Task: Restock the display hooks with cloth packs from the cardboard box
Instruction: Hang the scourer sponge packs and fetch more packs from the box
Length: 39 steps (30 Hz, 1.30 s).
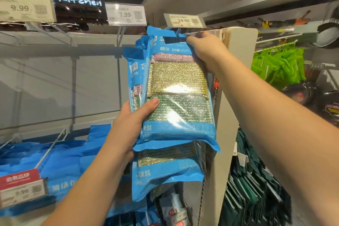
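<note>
On the far left, bare display hooks (60, 35) jut from the grey back panel (45, 82), with more blue packs (60, 159) hanging lower down. Moving right, the left hand (128, 126) grips the lower left edge of a small stack of cloth packs, thumb curled over the front pack (176, 93) and fingers hidden behind, so it carries the weight. The front pack's hang slot (174, 39) sits at the tip of the hook (178, 32) under the 14.90 price tag (183, 20). The right hand (205, 49) pinches the pack's top right corner beside the slot. To do this well, the left hand should probably lift and steady the bundle while the right keeps the header flat and square to the hook, then slides it back along the wire. Skewing the header risks tearing the slot or catching only one pack. The cardboard box is not in view. Further right stands the white shelf end panel (236, 71), with green bags (278, 64) beyond.
</note>
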Each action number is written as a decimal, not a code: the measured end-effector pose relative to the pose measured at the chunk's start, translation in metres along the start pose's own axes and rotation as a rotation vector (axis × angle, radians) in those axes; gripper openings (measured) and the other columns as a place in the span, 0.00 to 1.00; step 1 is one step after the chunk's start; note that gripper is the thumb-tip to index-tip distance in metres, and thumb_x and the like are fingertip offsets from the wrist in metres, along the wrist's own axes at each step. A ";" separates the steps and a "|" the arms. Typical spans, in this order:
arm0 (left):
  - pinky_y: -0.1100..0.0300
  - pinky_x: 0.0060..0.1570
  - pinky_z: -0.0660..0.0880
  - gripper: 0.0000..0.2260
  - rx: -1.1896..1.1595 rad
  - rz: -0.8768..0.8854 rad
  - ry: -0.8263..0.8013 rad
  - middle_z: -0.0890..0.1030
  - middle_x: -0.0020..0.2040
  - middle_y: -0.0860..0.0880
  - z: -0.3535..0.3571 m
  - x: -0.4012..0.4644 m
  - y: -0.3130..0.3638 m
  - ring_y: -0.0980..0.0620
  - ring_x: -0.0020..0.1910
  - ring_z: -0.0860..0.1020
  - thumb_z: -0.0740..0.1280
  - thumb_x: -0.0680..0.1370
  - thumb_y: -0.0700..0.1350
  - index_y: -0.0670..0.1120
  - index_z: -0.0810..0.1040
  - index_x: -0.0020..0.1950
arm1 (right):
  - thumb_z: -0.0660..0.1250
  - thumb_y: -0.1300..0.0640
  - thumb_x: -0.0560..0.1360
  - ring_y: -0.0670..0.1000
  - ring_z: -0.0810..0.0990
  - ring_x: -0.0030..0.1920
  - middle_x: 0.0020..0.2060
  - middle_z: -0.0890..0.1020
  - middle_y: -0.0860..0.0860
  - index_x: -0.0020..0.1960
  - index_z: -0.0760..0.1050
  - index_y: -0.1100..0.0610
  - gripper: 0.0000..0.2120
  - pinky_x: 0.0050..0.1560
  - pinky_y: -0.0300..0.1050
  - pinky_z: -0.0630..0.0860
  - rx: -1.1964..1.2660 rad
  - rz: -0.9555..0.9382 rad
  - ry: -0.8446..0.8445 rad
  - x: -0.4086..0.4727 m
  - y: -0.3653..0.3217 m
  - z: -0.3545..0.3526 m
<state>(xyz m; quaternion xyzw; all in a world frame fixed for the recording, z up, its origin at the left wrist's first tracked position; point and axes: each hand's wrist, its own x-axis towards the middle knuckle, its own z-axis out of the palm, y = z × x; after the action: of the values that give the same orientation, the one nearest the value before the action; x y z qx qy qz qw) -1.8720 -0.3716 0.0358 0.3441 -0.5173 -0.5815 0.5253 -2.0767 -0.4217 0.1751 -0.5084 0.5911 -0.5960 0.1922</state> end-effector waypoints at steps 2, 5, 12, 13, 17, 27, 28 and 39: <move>0.57 0.34 0.81 0.19 0.016 0.007 0.048 0.87 0.48 0.55 0.001 0.006 -0.004 0.52 0.43 0.86 0.76 0.72 0.55 0.57 0.75 0.59 | 0.67 0.38 0.73 0.57 0.82 0.56 0.60 0.79 0.55 0.75 0.61 0.51 0.36 0.58 0.60 0.79 -0.130 -0.007 0.018 -0.009 0.014 0.002; 0.53 0.44 0.82 0.23 0.050 0.036 0.103 0.84 0.53 0.52 0.004 0.015 -0.010 0.53 0.45 0.86 0.77 0.72 0.54 0.53 0.73 0.63 | 0.66 0.29 0.68 0.57 0.75 0.66 0.72 0.70 0.54 0.79 0.53 0.45 0.46 0.66 0.53 0.72 -0.381 -0.046 -0.029 -0.027 0.046 0.007; 0.54 0.52 0.75 0.30 0.287 0.124 0.255 0.80 0.56 0.57 -0.009 0.026 -0.028 0.53 0.55 0.80 0.73 0.73 0.60 0.50 0.68 0.69 | 0.67 0.35 0.74 0.57 0.66 0.73 0.78 0.61 0.53 0.80 0.48 0.46 0.43 0.69 0.51 0.65 -0.341 -0.030 -0.069 -0.022 0.073 0.019; 0.56 0.53 0.72 0.30 0.329 0.142 0.281 0.77 0.58 0.58 -0.016 0.025 -0.030 0.53 0.58 0.78 0.73 0.75 0.60 0.50 0.67 0.71 | 0.67 0.36 0.75 0.57 0.66 0.74 0.78 0.60 0.53 0.80 0.47 0.46 0.44 0.69 0.51 0.65 -0.331 -0.021 -0.080 -0.018 0.076 0.020; 0.57 0.55 0.67 0.30 0.441 0.181 0.349 0.76 0.63 0.53 -0.049 0.016 -0.031 0.50 0.64 0.74 0.71 0.77 0.58 0.48 0.67 0.75 | 0.70 0.39 0.74 0.57 0.66 0.73 0.78 0.60 0.53 0.80 0.50 0.50 0.44 0.70 0.53 0.66 -0.305 -0.010 -0.092 -0.004 0.090 0.027; 0.40 0.63 0.75 0.25 0.409 0.265 0.288 0.85 0.56 0.57 -0.075 0.012 -0.034 0.51 0.57 0.82 0.73 0.67 0.67 0.59 0.77 0.60 | 0.66 0.49 0.79 0.58 0.72 0.65 0.71 0.61 0.59 0.75 0.56 0.63 0.33 0.66 0.49 0.71 -0.398 0.007 -0.060 0.010 0.102 0.056; 0.42 0.63 0.75 0.24 0.410 0.269 0.268 0.85 0.55 0.57 -0.072 0.013 -0.034 0.52 0.56 0.82 0.73 0.67 0.67 0.59 0.77 0.60 | 0.66 0.49 0.79 0.58 0.74 0.63 0.71 0.61 0.58 0.75 0.57 0.63 0.33 0.65 0.50 0.72 -0.393 0.009 -0.067 0.011 0.102 0.056; 0.53 0.56 0.78 0.17 0.345 0.260 0.090 0.85 0.52 0.59 -0.030 0.041 -0.035 0.59 0.51 0.83 0.74 0.74 0.56 0.56 0.77 0.60 | 0.60 0.63 0.77 0.41 0.72 0.59 0.57 0.77 0.47 0.62 0.77 0.61 0.16 0.61 0.26 0.63 -0.308 -0.714 0.216 0.002 0.043 0.012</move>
<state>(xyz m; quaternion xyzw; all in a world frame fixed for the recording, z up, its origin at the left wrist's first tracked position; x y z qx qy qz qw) -1.8616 -0.4211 0.0009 0.3847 -0.6250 -0.3958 0.5520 -2.0835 -0.4388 0.1345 -0.6393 0.4764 -0.5796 -0.1686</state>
